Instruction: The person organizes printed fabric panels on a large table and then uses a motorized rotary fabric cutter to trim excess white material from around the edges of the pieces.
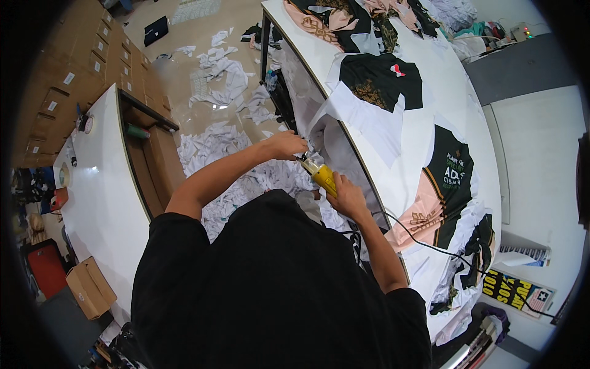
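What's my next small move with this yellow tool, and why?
Perhaps ease your left hand away from the yellow tool: it's at the front end while your right hand grips the body, and a cord runs over the table, so the tool might be live.

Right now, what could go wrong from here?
The left hand is at the front end of the yellow power tool in the right hand; a sudden start could injure it. A black cord crosses the pink-and-dark garment piece; a tug might drag it. Loose white scraps on the floor could trip someone.
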Demonstrator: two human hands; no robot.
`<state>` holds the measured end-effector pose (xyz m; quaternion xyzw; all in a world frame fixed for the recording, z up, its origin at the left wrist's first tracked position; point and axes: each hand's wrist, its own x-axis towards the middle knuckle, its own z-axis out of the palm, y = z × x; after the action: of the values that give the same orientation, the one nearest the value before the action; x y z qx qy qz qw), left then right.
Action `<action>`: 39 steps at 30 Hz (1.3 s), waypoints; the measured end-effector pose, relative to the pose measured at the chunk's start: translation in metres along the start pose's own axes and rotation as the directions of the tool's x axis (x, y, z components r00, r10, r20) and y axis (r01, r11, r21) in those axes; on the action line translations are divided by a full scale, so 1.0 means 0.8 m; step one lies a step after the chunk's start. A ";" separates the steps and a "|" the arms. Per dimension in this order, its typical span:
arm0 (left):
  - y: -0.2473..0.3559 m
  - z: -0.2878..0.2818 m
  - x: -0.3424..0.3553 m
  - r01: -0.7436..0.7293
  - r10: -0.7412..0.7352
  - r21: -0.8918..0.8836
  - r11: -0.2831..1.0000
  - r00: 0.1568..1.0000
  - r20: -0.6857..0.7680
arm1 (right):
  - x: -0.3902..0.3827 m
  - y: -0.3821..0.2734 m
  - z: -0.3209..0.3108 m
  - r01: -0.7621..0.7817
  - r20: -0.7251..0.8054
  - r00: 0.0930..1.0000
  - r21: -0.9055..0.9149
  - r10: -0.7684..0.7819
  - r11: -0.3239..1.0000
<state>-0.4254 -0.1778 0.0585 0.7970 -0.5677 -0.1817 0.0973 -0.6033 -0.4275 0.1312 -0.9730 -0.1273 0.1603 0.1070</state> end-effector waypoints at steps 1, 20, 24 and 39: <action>0.000 0.001 0.001 -0.003 0.003 0.006 1.000 1.000 0.010 | -0.001 0.001 0.001 0.007 -0.004 1.000 0.000 -0.007 1.000; 0.002 -0.007 0.036 -0.070 0.069 -0.008 0.998 0.995 -0.071 | -0.008 0.035 0.006 -0.038 -0.040 0.998 0.049 0.040 0.998; 0.005 -0.013 0.047 -0.081 0.080 -0.020 0.997 0.995 -0.052 | -0.012 0.043 0.000 -0.022 -0.063 0.998 0.076 0.027 0.997; 0.012 -0.028 0.069 -0.121 0.122 0.036 0.992 0.992 -0.030 | -0.020 0.050 -0.009 -0.041 -0.076 0.996 0.106 0.049 0.994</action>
<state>-0.4086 -0.2344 0.0723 0.7652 -0.6167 -0.1531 0.1035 -0.6074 -0.4708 0.1329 -0.9742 -0.0927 0.1308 0.1588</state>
